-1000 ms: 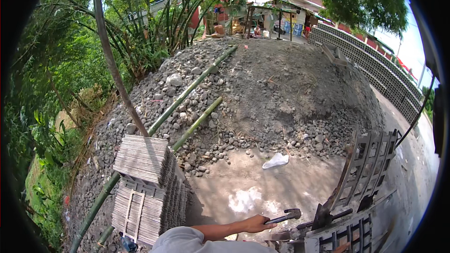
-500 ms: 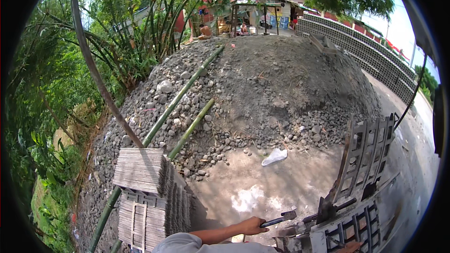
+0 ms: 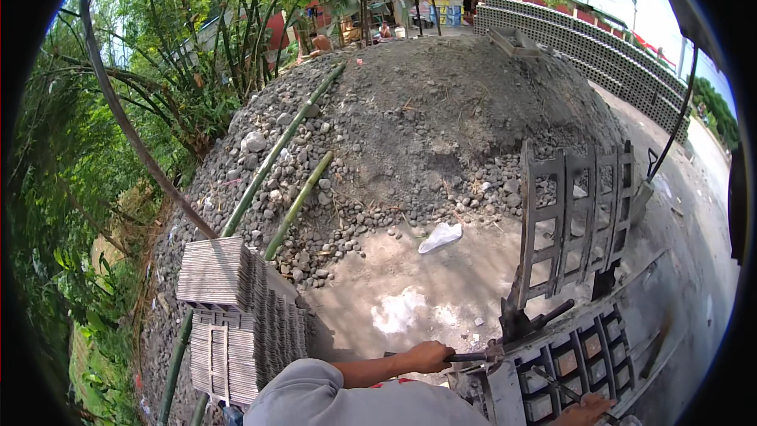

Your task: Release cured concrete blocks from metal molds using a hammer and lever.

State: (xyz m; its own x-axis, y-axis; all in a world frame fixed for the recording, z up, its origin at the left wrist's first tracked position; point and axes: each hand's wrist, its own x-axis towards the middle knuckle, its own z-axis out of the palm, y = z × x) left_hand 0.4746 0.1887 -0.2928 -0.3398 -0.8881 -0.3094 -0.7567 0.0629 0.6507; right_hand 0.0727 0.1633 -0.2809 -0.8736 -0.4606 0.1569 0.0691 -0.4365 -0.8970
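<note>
My left hand [image 3: 428, 356] is closed around a dark metal bar [image 3: 469, 357], whose right end meets the near left corner of a metal mould [image 3: 505, 394]. Low at the right, my right hand [image 3: 587, 409] has its fingers curled on a thin dark rod [image 3: 556, 385] that slants across the mould's open grid. Part of that hand is cut off by the lower edge. Behind the mould a raised metal grid frame [image 3: 561, 229] stands nearly upright, with rows of rectangular openings. A short dark bar [image 3: 552, 314] sticks out near its foot.
At my left stands a tall stack of thin grey slatted boards [image 3: 211, 272]. Beyond are a mound of gravel and dark sand [image 3: 441, 118], green bamboo poles [image 3: 272, 159] and a white plastic bag [image 3: 440, 238]. A shovel [image 3: 643, 189] stands behind the frame; a hollow-block wall [image 3: 583, 55] lies farther back.
My left hand and its bar have moved right, up to the mould. The raised grid frame has swung leftward and shows more of its face. The view has turned slightly right and down.
</note>
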